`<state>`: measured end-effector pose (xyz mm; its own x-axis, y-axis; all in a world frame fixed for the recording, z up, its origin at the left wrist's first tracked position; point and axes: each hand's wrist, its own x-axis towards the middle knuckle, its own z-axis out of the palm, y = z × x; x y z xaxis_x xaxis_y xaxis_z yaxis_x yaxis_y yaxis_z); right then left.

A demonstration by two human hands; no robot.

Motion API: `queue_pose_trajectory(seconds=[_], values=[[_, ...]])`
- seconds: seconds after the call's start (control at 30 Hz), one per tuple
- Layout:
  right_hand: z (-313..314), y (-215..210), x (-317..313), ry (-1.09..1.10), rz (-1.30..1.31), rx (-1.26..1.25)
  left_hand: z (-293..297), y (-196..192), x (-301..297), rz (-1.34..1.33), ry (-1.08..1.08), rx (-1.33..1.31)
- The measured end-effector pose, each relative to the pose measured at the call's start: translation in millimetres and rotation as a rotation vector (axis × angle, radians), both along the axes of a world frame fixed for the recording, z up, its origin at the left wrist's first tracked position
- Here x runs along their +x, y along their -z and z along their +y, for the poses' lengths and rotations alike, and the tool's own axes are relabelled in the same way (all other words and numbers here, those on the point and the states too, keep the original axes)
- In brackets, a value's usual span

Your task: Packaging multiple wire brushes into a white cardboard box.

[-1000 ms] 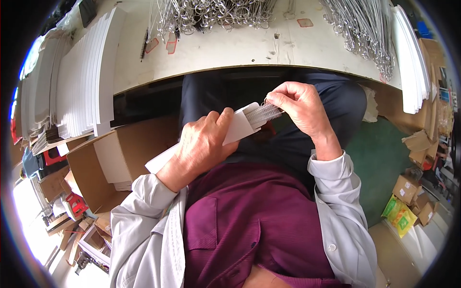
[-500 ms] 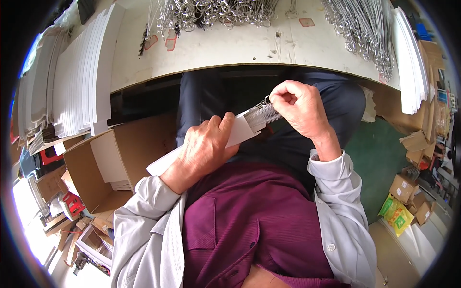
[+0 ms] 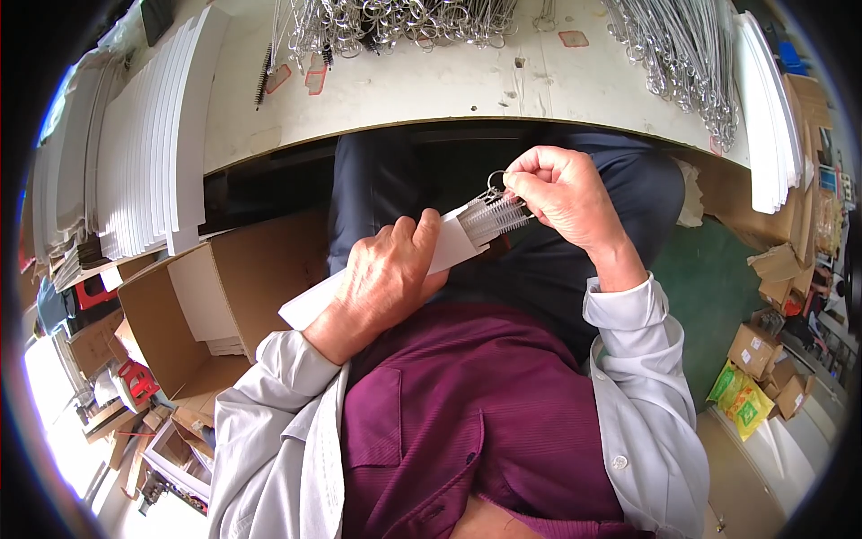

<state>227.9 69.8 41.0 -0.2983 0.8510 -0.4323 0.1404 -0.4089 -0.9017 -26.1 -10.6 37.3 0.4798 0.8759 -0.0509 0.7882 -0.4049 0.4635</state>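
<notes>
My left hand (image 3: pixel 388 269) is wrapped round a long, narrow white cardboard box (image 3: pixel 310 305), held at a slant above my lap. Out of its upper right end stick several thin tube brushes (image 3: pixel 494 222) with pale bristles. A wire ring (image 3: pixel 496 181) rises beside them at the box's mouth. Finger and thumb of my right hand (image 3: pixel 567 199) are pinched at this ring, just beyond the bristles. How far the brushes reach inside the box is hidden.
On the white table (image 3: pixel 386 103) lie a heap of looped wire handles (image 3: pixel 404 27) and a bundle of ringed wires (image 3: pixel 678 63). Flat white boxes (image 3: pixel 148 135) stand stacked at left, more white boxes (image 3: pixel 768 117) at right. An open carton (image 3: pixel 224 296) stands at lower left.
My right hand has shifted very slightly, and the wire ring now shows more clearly at its fingertips. The left hand keeps its hold on the box.
</notes>
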Motion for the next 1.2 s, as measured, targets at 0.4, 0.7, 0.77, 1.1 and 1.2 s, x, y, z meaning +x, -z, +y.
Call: queue_pose_trajectory(seconds=[0.4, 0.7, 0.77, 1.1, 1.2], values=[[-26.4, 13.1, -18.5, -0.044, -0.42, 1.05, 4.8, 5.5, 1.2, -0.036, -0.064, -0.035], [-48.1, 36.9, -35.4, 0.019, -0.325, 0.953, -2.0, 16.1, 5.1, -0.104, -0.089, 0.024], [-55.3, 36.8, -43.2, 0.226, -0.16, 0.584, -3.5, 18.7, 5.0, -0.119, -0.094, 0.038], [-66.3, 42.1, -52.8, -0.076, -0.466, 0.871, -3.4, 22.7, 7.6, -0.18, -0.177, -0.041], [-65.4, 37.9, -56.6, -0.093, -0.456, 0.833, -4.3, 26.9, 6.2, -0.167, -0.211, -0.058]])
